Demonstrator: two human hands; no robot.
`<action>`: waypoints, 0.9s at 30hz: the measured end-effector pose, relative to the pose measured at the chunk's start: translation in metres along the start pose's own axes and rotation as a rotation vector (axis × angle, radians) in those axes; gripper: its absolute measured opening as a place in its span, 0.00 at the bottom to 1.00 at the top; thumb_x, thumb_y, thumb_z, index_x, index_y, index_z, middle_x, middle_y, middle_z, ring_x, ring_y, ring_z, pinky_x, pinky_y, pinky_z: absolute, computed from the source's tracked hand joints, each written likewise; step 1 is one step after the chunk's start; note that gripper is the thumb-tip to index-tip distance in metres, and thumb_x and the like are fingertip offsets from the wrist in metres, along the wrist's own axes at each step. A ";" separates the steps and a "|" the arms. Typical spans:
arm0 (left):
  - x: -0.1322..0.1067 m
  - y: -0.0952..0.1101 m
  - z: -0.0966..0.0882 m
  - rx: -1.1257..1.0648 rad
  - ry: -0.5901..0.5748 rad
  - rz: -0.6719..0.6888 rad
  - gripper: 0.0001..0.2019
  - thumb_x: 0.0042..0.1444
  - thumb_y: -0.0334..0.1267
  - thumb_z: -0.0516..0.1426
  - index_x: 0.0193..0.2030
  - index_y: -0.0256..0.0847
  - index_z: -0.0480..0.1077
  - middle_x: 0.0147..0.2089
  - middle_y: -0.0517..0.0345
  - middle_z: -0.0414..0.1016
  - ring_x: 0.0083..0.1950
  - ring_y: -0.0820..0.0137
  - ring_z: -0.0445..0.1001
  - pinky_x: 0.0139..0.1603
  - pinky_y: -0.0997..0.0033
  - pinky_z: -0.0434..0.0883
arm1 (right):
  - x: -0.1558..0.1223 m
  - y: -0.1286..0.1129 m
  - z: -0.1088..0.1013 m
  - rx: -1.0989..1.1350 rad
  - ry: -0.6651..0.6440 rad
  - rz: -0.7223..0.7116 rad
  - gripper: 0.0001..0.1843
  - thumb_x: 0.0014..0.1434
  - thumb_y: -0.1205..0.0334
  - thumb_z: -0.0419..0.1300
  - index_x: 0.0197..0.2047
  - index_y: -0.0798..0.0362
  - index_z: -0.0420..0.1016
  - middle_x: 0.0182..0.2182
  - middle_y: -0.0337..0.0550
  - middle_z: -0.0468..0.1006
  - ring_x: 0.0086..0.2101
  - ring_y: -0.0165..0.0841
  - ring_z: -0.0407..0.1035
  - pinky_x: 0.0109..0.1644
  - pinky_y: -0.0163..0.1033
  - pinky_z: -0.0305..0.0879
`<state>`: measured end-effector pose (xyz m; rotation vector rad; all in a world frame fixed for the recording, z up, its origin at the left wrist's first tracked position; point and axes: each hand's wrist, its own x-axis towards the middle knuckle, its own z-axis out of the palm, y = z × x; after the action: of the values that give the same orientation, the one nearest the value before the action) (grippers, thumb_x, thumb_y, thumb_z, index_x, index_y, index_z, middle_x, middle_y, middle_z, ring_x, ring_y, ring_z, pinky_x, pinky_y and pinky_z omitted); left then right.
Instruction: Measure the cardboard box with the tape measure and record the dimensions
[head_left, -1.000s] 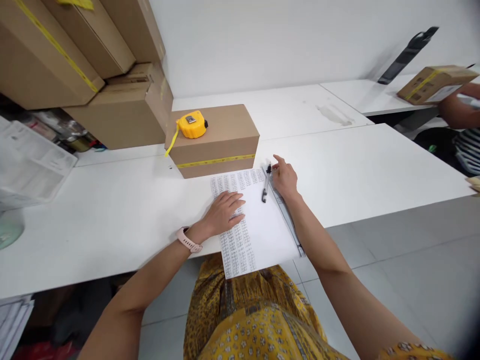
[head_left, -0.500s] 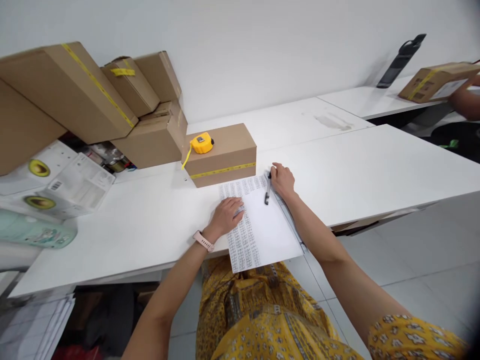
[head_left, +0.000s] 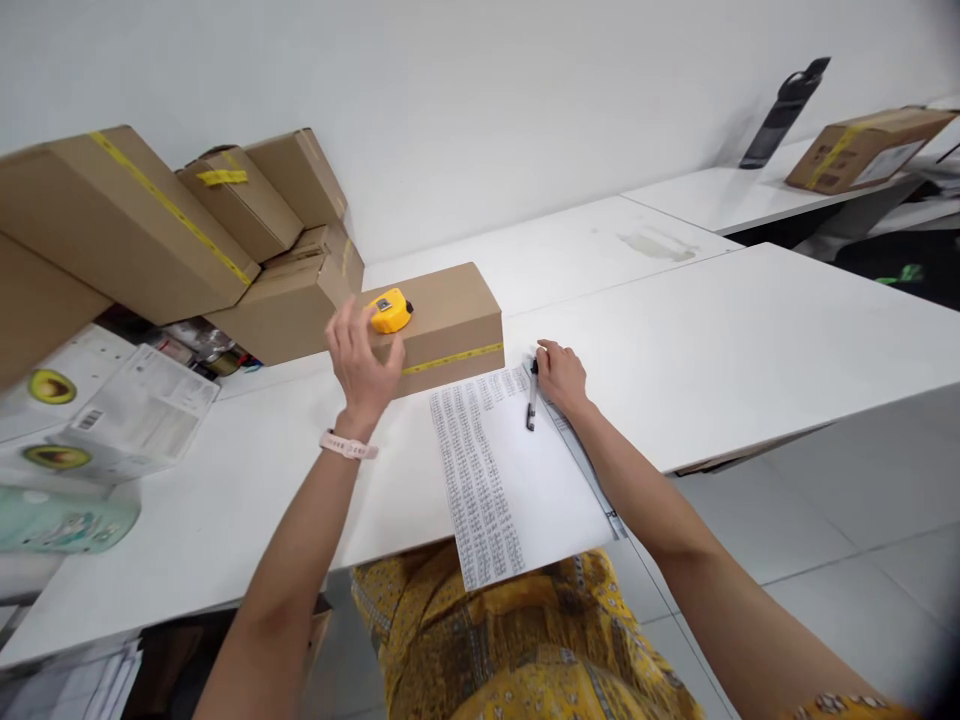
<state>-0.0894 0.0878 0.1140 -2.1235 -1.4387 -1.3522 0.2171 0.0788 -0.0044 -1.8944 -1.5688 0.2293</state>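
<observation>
My left hand [head_left: 364, 350], with a pink watch band at the wrist, is raised at the near left corner of a closed cardboard box [head_left: 450, 300]. Its fingers are spread and curve around the left side of a yellow tape measure [head_left: 391, 312] lying on the box; whether they touch it I cannot tell. My right hand [head_left: 562, 373] rests on the table at the upper right edge of a paper sheet [head_left: 540, 480], fingers loosely bent and holding nothing visible. A capped pen [head_left: 532, 395] lies on the sheet just beside its fingertips. Rows of small handwriting cover the sheet's left part.
Several cardboard boxes [head_left: 172, 230] are stacked at the left, above white cartons with avocado pictures [head_left: 135, 400] and a mint-green container [head_left: 67, 518]. A dark bottle [head_left: 784, 115] and a taped box [head_left: 862, 150] stand on the far right table. The white table's [head_left: 712, 350] front edge is close.
My left hand has lifted off the sheet and moved up and left to the tape measure, its fingers opening. My right hand has stayed beside the pen. The person's arm at far right has left view.
</observation>
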 end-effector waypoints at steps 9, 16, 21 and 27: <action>0.054 -0.026 0.017 -0.083 -0.364 -0.375 0.31 0.49 0.50 0.68 0.59 0.44 0.69 0.60 0.45 0.74 0.64 0.46 0.70 0.66 0.43 0.65 | -0.001 0.003 0.000 0.065 -0.001 0.018 0.25 0.70 0.57 0.43 0.60 0.54 0.73 0.49 0.55 0.82 0.50 0.49 0.70 0.53 0.52 0.65; 0.044 0.006 -0.008 -0.666 -0.308 -0.491 0.24 0.55 0.57 0.61 0.49 0.41 0.73 0.48 0.49 0.79 0.48 0.57 0.79 0.46 0.59 0.76 | -0.016 -0.033 -0.043 0.446 0.430 -0.089 0.22 0.70 0.55 0.44 0.58 0.52 0.71 0.50 0.55 0.77 0.50 0.41 0.71 0.57 0.50 0.67; 0.061 0.046 -0.031 -0.913 -0.482 -0.603 0.23 0.58 0.59 0.57 0.41 0.39 0.74 0.37 0.52 0.76 0.33 0.64 0.75 0.30 0.67 0.71 | 0.007 -0.115 -0.090 0.951 -0.112 -0.176 0.14 0.67 0.52 0.56 0.49 0.48 0.77 0.43 0.45 0.80 0.45 0.35 0.75 0.53 0.45 0.72; 0.081 0.053 -0.037 -0.867 -0.532 -0.658 0.19 0.58 0.54 0.59 0.42 0.38 0.74 0.38 0.52 0.76 0.30 0.69 0.70 0.26 0.73 0.67 | 0.054 -0.180 -0.100 1.076 -0.712 -0.080 0.15 0.60 0.50 0.68 0.36 0.55 0.78 0.29 0.42 0.77 0.31 0.29 0.72 0.39 0.35 0.74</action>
<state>-0.0588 0.0872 0.2133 -2.8269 -2.1822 -2.0241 0.1379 0.1029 0.1912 -0.9021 -1.4246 1.4934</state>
